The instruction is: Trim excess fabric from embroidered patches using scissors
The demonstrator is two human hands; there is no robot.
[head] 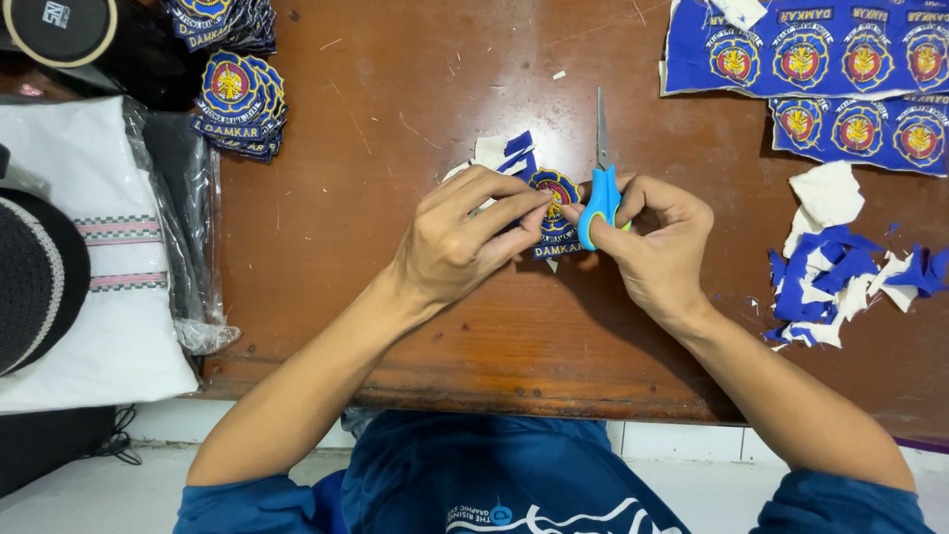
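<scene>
My left hand (465, 237) pinches a round blue embroidered patch (555, 213) with a red and yellow emblem, held just above the brown wooden table (395, 326). My right hand (657, 247) grips small scissors (600, 183) with blue handles, fingers through the loops, blades pointing away from me and closed or nearly so beside the patch. Blue and white fabric offcuts (504, 153) hang from or lie behind the patch, near my left fingertips.
Stacks of cut patches (237, 99) sit at the table's far left. Uncut blue sheets of patches (840, 79) lie at the far right, with a heap of blue and white scraps (840, 267) below. A white folded cloth in plastic (109, 257) and a dark cap (35, 277) lie left.
</scene>
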